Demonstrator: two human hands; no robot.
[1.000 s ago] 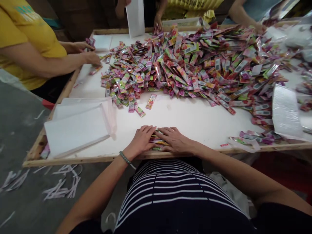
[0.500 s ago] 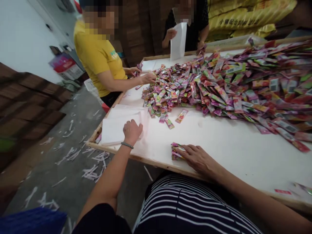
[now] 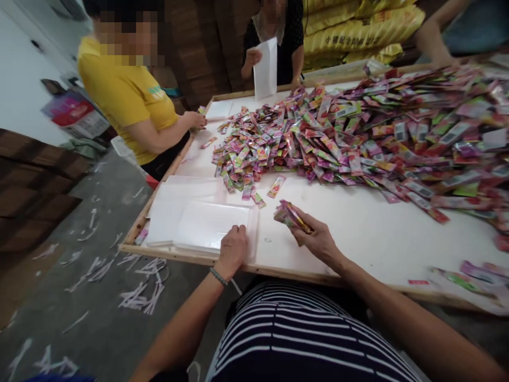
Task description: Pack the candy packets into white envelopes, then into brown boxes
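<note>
My left hand (image 3: 234,246) is closed at the near right edge of a white plastic bag (image 3: 202,225), pinching it. That bag overlaps other white bags (image 3: 163,204) at the left corner of the table. My right hand (image 3: 318,239) grips a bundle of small pink and purple packets (image 3: 290,215), raised a little over the white tabletop to the right of the bags. Beyond both hands lies a large heap of the same kind of packets (image 3: 338,138), with a few loose ones at its near edge.
The white table (image 3: 382,239) has a raised wooden rim. A person in yellow (image 3: 131,106) stands at its left side, another in black (image 3: 294,32) at the back, and an arm (image 3: 431,37) shows at the far right. Paper strips (image 3: 139,297) litter the floor.
My left hand has pulled a bag toward me and to the right across the other bags. The packet bundle in my right hand has risen off the tabletop and tilted.
</note>
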